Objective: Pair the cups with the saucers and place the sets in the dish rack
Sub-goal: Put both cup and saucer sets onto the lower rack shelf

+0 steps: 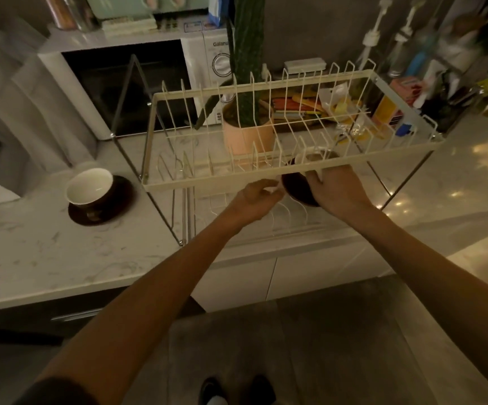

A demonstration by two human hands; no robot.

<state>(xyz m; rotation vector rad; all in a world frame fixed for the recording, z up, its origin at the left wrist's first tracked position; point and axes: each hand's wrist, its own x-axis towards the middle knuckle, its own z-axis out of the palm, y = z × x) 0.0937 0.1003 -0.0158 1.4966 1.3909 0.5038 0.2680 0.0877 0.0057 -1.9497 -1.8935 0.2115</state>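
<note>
Hands on saucer under rack edge

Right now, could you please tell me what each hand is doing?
Left hand: fingers curled beside the dark saucer; whether it grips anything cannot be told.
Right hand: closed on the saucer's rim.

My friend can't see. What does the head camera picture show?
Two hands, left hand and right hand, put a dark saucer with a cup under the dish rack's top shelf. Another white cup sits on a saucer on the counter.
</note>
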